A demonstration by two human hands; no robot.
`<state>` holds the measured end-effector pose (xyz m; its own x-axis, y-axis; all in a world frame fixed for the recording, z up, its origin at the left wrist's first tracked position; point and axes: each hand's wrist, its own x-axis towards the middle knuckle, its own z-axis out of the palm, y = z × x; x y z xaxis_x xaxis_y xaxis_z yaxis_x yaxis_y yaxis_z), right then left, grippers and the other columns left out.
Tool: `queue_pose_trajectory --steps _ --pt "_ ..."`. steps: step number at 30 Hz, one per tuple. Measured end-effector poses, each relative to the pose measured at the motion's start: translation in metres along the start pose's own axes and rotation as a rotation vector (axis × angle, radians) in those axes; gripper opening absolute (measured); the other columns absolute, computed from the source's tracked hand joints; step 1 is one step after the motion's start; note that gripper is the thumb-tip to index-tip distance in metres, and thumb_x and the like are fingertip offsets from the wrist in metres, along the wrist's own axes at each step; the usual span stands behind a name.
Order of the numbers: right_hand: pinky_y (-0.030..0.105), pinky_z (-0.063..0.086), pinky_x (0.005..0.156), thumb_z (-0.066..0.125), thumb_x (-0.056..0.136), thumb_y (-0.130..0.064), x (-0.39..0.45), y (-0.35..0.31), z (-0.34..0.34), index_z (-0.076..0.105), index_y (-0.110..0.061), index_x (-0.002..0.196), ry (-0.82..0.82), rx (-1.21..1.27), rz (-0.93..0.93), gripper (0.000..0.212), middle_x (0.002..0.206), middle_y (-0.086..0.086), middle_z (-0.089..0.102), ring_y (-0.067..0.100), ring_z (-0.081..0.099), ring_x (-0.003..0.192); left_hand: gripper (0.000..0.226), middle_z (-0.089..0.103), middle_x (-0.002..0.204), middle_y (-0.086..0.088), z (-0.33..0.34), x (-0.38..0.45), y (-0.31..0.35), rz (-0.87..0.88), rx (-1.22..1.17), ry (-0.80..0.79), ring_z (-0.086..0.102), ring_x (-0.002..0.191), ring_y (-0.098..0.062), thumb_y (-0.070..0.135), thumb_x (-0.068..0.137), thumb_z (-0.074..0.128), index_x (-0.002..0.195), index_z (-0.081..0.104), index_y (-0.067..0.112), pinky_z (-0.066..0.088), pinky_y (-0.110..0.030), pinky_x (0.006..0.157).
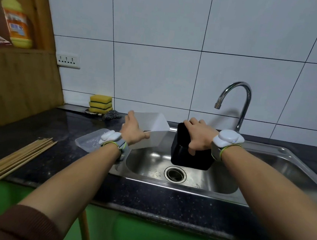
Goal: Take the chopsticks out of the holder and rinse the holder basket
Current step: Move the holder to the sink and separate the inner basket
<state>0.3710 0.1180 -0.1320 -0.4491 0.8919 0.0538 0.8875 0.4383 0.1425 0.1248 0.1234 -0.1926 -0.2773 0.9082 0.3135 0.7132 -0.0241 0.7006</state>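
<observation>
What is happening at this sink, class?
A person stands at a steel sink. The left hand grips a white container and the right hand grips a black holder, both over the basin. The chopsticks already lie on the counter. No water runs from the tap.

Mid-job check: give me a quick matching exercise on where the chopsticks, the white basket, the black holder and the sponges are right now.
Things:
1. chopsticks
2. white basket
3. black holder
4. yellow sponges

Places:
A. gripped by the right hand over the sink
B. stacked against the tiled wall, behind the counter
C. lying loose on the dark counter, far left
D. held by the left hand at the sink's left edge

Pairs: 1-C, 2-D, 3-A, 4-B
</observation>
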Motion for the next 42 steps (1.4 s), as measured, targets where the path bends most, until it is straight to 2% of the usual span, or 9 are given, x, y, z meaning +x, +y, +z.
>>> queue_pose_trajectory --steps 7,10,16,21,27,35,38,40,42 --pt "0.05 0.046 0.095 0.083 0.056 -0.031 0.017 -0.024 0.017 0.032 -0.014 0.139 -0.019 0.015 -0.059 0.099 0.134 0.008 0.039 0.034 0.043 0.122 0.105 0.023 0.146 -0.02 -0.022 0.034 -0.015 -0.216 -0.173 0.097 0.032 0.135 -0.038 0.028 0.07 0.084 0.143 0.013 0.0 0.033 -0.045 0.113" --pt "0.048 0.047 0.093 0.083 0.055 -0.033 0.022 -0.027 0.025 0.031 -0.015 0.14 -0.019 0.0 -0.082 0.101 0.134 0.007 0.039 0.033 0.043 0.12 0.106 0.021 0.147 -0.019 -0.03 0.048 -0.022 -0.296 -0.21 0.103 0.03 0.136 -0.04 0.031 0.072 0.083 0.144 0.011 0.001 0.039 -0.052 0.109" --pt "0.044 0.049 0.086 0.081 0.055 -0.031 0.039 -0.029 0.041 0.036 -0.014 0.132 -0.03 -0.004 -0.123 0.091 0.127 0.006 0.04 0.032 0.045 0.114 0.109 0.022 0.145 -0.023 -0.029 0.071 -0.037 -0.325 -0.261 0.183 0.035 0.132 -0.044 0.026 0.07 0.086 0.145 0.011 0.006 0.04 -0.053 0.108" --pt "0.045 0.048 0.09 0.079 0.054 -0.031 0.058 -0.034 0.049 0.03 -0.017 0.141 -0.047 0.004 -0.165 0.101 0.132 0.005 0.04 0.033 0.048 0.115 0.102 0.029 0.141 -0.026 -0.022 0.085 -0.044 -0.357 -0.074 0.196 0.043 0.125 -0.047 0.037 0.065 0.087 0.136 0.023 0.002 0.04 -0.053 0.106" --pt "0.049 0.042 0.101 0.077 0.054 -0.032 0.071 -0.037 0.059 0.023 -0.019 0.148 -0.094 0.015 -0.191 0.11 0.141 0.005 0.037 0.033 0.045 0.123 0.104 0.034 0.138 -0.027 -0.011 0.096 -0.051 -0.378 0.038 0.202 0.045 0.121 -0.044 0.045 0.062 0.087 0.135 0.027 0.0 0.041 -0.052 0.101" --pt "0.048 0.043 0.097 0.076 0.054 -0.03 0.072 -0.031 0.064 0.025 -0.02 0.146 -0.082 0.017 -0.191 0.106 0.138 0.004 0.038 0.032 0.048 0.118 0.109 0.035 0.139 -0.027 0.001 0.096 -0.057 -0.412 0.053 0.25 0.045 0.123 -0.046 0.05 0.06 0.088 0.135 0.027 -0.002 0.038 -0.054 0.104" --pt "0.048 0.043 0.098 0.076 0.054 -0.028 0.069 -0.03 0.062 0.025 -0.019 0.146 -0.078 0.022 -0.186 0.105 0.139 0.004 0.038 0.033 0.048 0.12 0.118 0.036 0.14 -0.028 0.003 0.093 -0.057 -0.421 0.085 0.282 0.043 0.126 -0.046 0.06 0.057 0.085 0.138 0.026 -0.002 0.035 -0.057 0.105" --pt "0.048 0.042 0.1 0.076 0.055 -0.027 0.065 -0.029 0.058 0.024 -0.019 0.146 -0.08 0.033 -0.175 0.106 0.141 0.004 0.038 0.033 0.048 0.122 0.122 0.038 0.14 -0.027 0.004 0.088 -0.052 -0.386 0.189 0.347 0.039 0.128 -0.045 0.071 0.056 0.078 0.141 0.027 -0.001 0.028 -0.06 0.108" --pt "0.046 0.044 0.098 0.076 0.054 -0.025 0.06 -0.027 0.054 0.025 -0.019 0.146 -0.072 0.041 -0.161 0.105 0.14 0.004 0.038 0.034 0.049 0.12 0.114 0.039 0.143 -0.026 0.007 0.082 -0.042 -0.24 0.326 0.379 0.033 0.134 -0.043 0.074 0.064 0.069 0.142 0.031 0.0 0.02 -0.061 0.112"
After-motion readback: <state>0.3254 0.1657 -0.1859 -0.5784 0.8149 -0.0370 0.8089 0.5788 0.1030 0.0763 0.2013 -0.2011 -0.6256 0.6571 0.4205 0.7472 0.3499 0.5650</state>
